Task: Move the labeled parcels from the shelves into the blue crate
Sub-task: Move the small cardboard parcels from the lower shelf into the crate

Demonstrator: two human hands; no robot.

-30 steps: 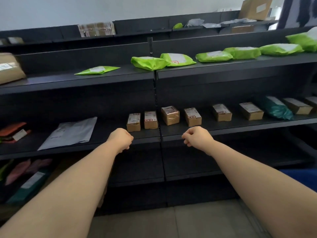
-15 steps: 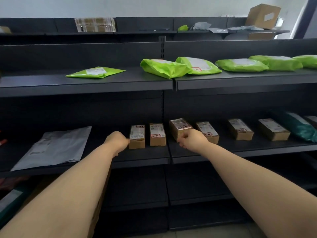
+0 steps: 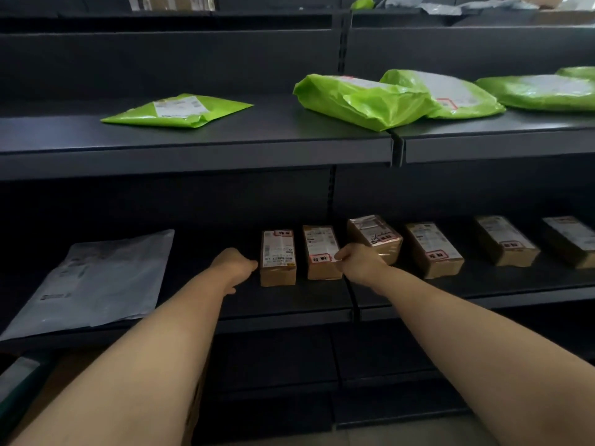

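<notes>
Both bare forearms come in from 7 and 5 o'clock toward the middle dark metal shelf (image 3: 289, 304). The left hand (image 3: 236, 265) is balled into a loose fist with nothing in it, knuckles right up against the left side of a small brown cardboard box with a white label (image 3: 278, 257). The right hand (image 3: 360, 262) is curled too. Its fingertips (image 3: 338, 255) overlap the right edge of the second brown labelled box (image 3: 322, 252) at its 9 o'clock, but honestly I can't tell if it's pinching it or just touching. Right behind that hand, at its 1 o'clock, sits a tape-wrapped brown box (image 3: 375, 236), and another brown labelled box (image 3: 433, 249) is at its 3 o'clock on the same shelf. A flat grey plastic mailer (image 3: 96, 278) lies way off at the left hand's 9 o'clock. One shelf up, around 11 o'clock, a flat lime-green plastic mailer (image 3: 178, 111) lies on its own, with puffy lime-green bags (image 3: 363, 98) overlapping each other toward 2 o'clock.
</notes>
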